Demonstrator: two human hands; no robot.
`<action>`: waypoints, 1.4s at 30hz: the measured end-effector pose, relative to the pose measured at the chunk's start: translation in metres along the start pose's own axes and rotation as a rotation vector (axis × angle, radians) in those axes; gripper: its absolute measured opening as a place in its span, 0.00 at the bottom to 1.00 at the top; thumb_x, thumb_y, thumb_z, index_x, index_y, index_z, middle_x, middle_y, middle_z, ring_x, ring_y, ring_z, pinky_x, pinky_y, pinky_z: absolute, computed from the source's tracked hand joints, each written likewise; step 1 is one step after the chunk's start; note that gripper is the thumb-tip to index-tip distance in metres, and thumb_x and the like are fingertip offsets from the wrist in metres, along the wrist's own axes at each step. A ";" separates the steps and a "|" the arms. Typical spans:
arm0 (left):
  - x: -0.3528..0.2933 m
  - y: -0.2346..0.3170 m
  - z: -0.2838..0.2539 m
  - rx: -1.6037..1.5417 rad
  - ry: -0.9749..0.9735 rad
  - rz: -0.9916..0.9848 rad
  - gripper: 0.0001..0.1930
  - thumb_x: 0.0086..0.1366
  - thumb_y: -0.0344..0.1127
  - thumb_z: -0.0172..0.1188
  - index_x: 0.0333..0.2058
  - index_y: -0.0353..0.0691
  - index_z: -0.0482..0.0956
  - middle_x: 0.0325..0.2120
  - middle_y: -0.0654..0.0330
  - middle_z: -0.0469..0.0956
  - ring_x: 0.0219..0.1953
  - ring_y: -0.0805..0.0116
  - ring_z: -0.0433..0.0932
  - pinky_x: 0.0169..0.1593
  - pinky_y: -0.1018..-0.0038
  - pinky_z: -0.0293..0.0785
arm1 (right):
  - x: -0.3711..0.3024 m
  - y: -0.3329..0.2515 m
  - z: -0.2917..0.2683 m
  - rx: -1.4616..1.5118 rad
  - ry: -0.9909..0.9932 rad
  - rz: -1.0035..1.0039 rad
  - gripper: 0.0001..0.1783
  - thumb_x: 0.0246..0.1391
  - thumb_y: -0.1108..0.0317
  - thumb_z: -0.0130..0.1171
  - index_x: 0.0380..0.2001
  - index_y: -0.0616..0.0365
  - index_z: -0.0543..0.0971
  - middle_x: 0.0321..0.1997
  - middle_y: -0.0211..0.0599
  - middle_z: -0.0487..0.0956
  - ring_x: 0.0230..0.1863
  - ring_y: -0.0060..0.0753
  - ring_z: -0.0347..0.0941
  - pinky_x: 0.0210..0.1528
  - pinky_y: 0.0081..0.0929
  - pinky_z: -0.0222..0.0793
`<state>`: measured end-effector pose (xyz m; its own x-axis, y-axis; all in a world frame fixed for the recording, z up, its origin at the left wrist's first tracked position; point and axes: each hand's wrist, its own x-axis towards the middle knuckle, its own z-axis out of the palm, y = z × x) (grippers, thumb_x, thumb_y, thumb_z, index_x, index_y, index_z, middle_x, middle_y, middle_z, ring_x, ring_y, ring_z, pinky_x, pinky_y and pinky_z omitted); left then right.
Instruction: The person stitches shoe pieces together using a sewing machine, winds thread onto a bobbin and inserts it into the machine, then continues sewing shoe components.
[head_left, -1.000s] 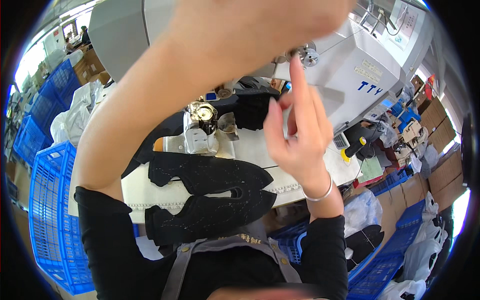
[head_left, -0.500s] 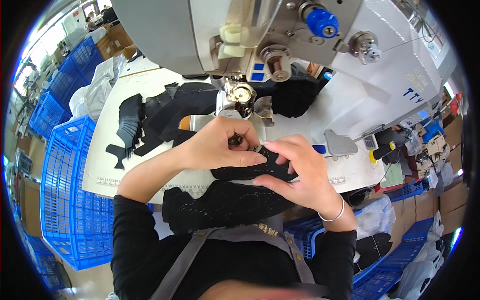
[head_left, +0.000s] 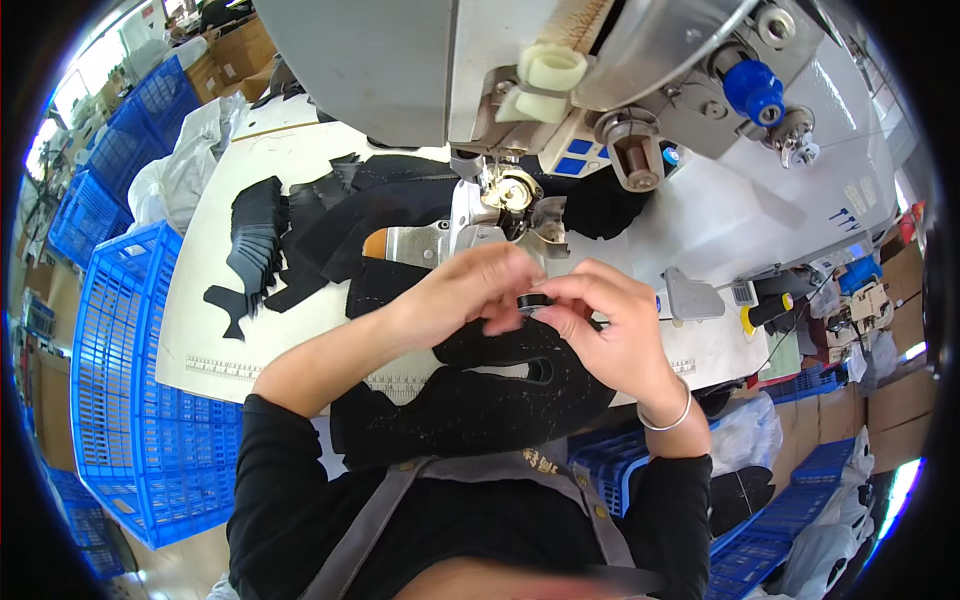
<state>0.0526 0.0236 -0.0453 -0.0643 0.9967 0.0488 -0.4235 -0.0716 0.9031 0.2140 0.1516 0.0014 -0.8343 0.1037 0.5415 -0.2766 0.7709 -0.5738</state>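
Note:
Between the thumb and fingertips of my right hand (head_left: 608, 318) is a small round bobbin (head_left: 533, 301), wound black with a silvery rim. My left hand (head_left: 475, 292) is right beside it, curled and smeared by motion, so its fingers cannot be made out. Both hands hover in front of the sewing machine's lit needle area (head_left: 512, 190). Below them a curved black fabric piece (head_left: 470, 410) lies along the table's near edge, bending round a narrow gap.
More black fabric (head_left: 395, 200) lies left of the needle area, beside a fanned stack of black cut pieces (head_left: 257, 235). A blue plastic crate (head_left: 150, 400) stands against the table's left side. The machine head (head_left: 350, 70) overhangs the far side. A black thread cone (head_left: 768, 312) lies at right.
The bobbin now shows in my right hand; before, my fingers hid most of what they held. The right hand has closed in a pinch. The view has shifted slightly, showing the machine farther right.

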 end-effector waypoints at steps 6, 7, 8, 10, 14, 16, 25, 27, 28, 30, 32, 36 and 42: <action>0.001 -0.007 0.018 0.003 -0.009 0.264 0.23 0.69 0.37 0.48 0.59 0.35 0.60 0.59 0.53 0.62 0.57 0.72 0.64 0.51 0.75 0.69 | -0.013 0.022 0.032 0.630 0.099 0.499 0.07 0.53 0.75 0.62 0.35 0.67 0.78 0.25 0.29 0.77 0.21 0.14 0.71 0.23 0.12 0.67; -0.002 -0.008 0.021 0.267 -0.018 0.348 0.24 0.70 0.33 0.47 0.62 0.35 0.56 0.62 0.52 0.59 0.58 0.71 0.64 0.51 0.75 0.69 | -0.014 0.024 0.035 0.686 0.139 0.512 0.06 0.55 0.75 0.60 0.35 0.66 0.77 0.25 0.29 0.77 0.22 0.13 0.71 0.24 0.12 0.68; -0.004 -0.007 0.024 0.328 0.001 0.338 0.24 0.69 0.26 0.45 0.63 0.35 0.54 0.61 0.54 0.59 0.56 0.71 0.66 0.50 0.75 0.70 | -0.014 0.025 0.037 0.686 0.136 0.513 0.06 0.55 0.75 0.60 0.35 0.66 0.77 0.25 0.29 0.77 0.22 0.13 0.71 0.24 0.12 0.68; -0.005 -0.008 0.027 0.398 0.008 0.326 0.24 0.69 0.24 0.45 0.63 0.35 0.54 0.61 0.54 0.59 0.55 0.71 0.67 0.49 0.76 0.70 | -0.014 0.026 0.042 0.792 0.187 0.461 0.06 0.55 0.77 0.59 0.36 0.66 0.76 0.25 0.29 0.77 0.22 0.13 0.71 0.24 0.11 0.68; -0.006 0.001 0.024 0.678 0.020 0.401 0.26 0.68 0.21 0.44 0.63 0.34 0.52 0.61 0.52 0.59 0.60 0.66 0.65 0.57 0.71 0.66 | -0.012 0.022 0.043 0.835 0.219 0.441 0.05 0.55 0.78 0.59 0.35 0.66 0.75 0.27 0.30 0.77 0.23 0.13 0.71 0.25 0.12 0.69; -0.004 -0.001 0.018 0.636 0.007 0.580 0.22 0.67 0.22 0.46 0.59 0.32 0.57 0.63 0.46 0.57 0.63 0.59 0.62 0.64 0.64 0.58 | -0.011 0.016 0.038 0.732 0.227 0.378 0.05 0.54 0.79 0.59 0.35 0.66 0.76 0.28 0.29 0.76 0.25 0.13 0.71 0.26 0.11 0.68; -0.012 0.010 0.013 0.618 0.096 0.667 0.08 0.66 0.29 0.55 0.44 0.38 0.76 0.41 0.59 0.72 0.38 0.76 0.70 0.42 0.80 0.68 | -0.003 0.007 0.038 0.420 0.238 0.112 0.04 0.49 0.83 0.60 0.29 0.64 0.78 0.26 0.31 0.74 0.22 0.16 0.70 0.24 0.14 0.64; -0.015 0.013 0.019 0.465 0.131 0.617 0.12 0.66 0.30 0.55 0.47 0.37 0.75 0.33 0.63 0.71 0.35 0.79 0.70 0.37 0.82 0.67 | -0.001 0.007 0.033 0.369 0.248 0.104 0.05 0.48 0.83 0.61 0.28 0.64 0.78 0.26 0.32 0.74 0.22 0.16 0.69 0.23 0.14 0.63; -0.016 0.017 0.018 0.464 0.130 0.616 0.12 0.66 0.30 0.55 0.47 0.37 0.75 0.33 0.63 0.71 0.35 0.79 0.70 0.37 0.82 0.67 | 0.003 0.008 0.029 0.316 0.256 0.108 0.05 0.47 0.83 0.62 0.28 0.64 0.78 0.26 0.32 0.74 0.21 0.17 0.69 0.23 0.15 0.62; -0.021 0.025 0.014 0.558 0.154 0.455 0.15 0.65 0.31 0.57 0.49 0.33 0.74 0.35 0.61 0.70 0.31 0.78 0.70 0.36 0.81 0.67 | 0.008 0.011 0.018 0.225 0.304 0.060 0.05 0.47 0.83 0.61 0.28 0.63 0.78 0.24 0.32 0.73 0.20 0.18 0.68 0.22 0.16 0.62; -0.019 0.024 0.014 0.576 0.174 0.450 0.17 0.64 0.30 0.58 0.52 0.33 0.73 0.34 0.62 0.70 0.28 0.79 0.70 0.33 0.82 0.66 | 0.015 0.008 0.013 0.149 0.321 0.011 0.06 0.46 0.83 0.61 0.28 0.62 0.78 0.24 0.32 0.73 0.20 0.19 0.68 0.22 0.17 0.62; -0.020 0.029 0.024 0.436 0.137 0.338 0.22 0.63 0.23 0.56 0.57 0.38 0.68 0.29 0.66 0.68 0.27 0.82 0.67 0.32 0.84 0.67 | 0.025 0.008 0.015 -0.067 0.305 -0.191 0.08 0.44 0.85 0.60 0.28 0.62 0.77 0.24 0.35 0.71 0.20 0.24 0.67 0.21 0.19 0.61; -0.019 0.023 0.015 0.509 0.112 0.348 0.21 0.61 0.24 0.59 0.54 0.35 0.72 0.30 0.64 0.72 0.29 0.80 0.72 0.33 0.84 0.71 | 0.012 0.032 0.027 0.377 0.138 0.159 0.08 0.47 0.84 0.59 0.31 0.62 0.76 0.28 0.31 0.72 0.22 0.16 0.66 0.24 0.15 0.62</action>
<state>0.0573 0.0039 -0.0196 -0.2274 0.9063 0.3562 0.1209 -0.3366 0.9338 0.1824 0.1604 -0.0266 -0.8159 0.3061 0.4905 -0.3259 0.4572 -0.8275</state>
